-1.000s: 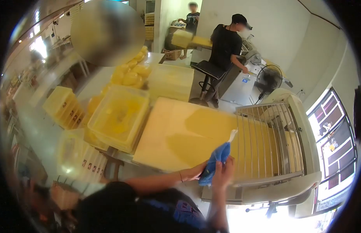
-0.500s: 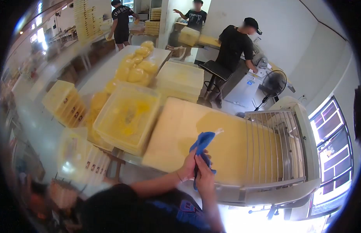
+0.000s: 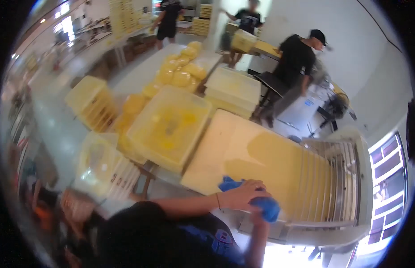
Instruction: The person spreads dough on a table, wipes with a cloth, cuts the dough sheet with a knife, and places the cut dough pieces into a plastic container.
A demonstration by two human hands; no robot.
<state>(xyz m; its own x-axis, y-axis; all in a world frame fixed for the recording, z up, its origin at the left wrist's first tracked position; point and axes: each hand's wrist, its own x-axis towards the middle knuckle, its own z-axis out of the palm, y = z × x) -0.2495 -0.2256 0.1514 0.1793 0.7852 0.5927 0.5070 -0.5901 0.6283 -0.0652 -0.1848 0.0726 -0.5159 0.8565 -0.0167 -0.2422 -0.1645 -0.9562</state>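
My left hand (image 3: 241, 197) is wrapped over a crumpled blue cloth (image 3: 266, 208), its fingers bent around the bundle. One blue end sticks out above the knuckles. Under the other end is my right hand (image 3: 257, 219), smeared by motion and mostly covered, gripping the cloth from below. Both hands are over the near edge of a pale flat bed (image 3: 216, 154), part of which looks yellow. Metal guard bars (image 3: 321, 183) cross the bed at its right end, by the machine's white housing (image 3: 363, 178).
Left of the bed is a translucent tub (image 3: 169, 129) with yellow residue. Yellow filled bags (image 3: 180, 71) lie on the table behind it. More tubs (image 3: 232, 89) and stacked containers (image 3: 93, 102) stand around. Several people work at the back, near a fan (image 3: 336, 106).
Both hands have moved down and right, toward the near edge. The cloth, upright and elongated before, is now bunched between them. The camera view has shifted.
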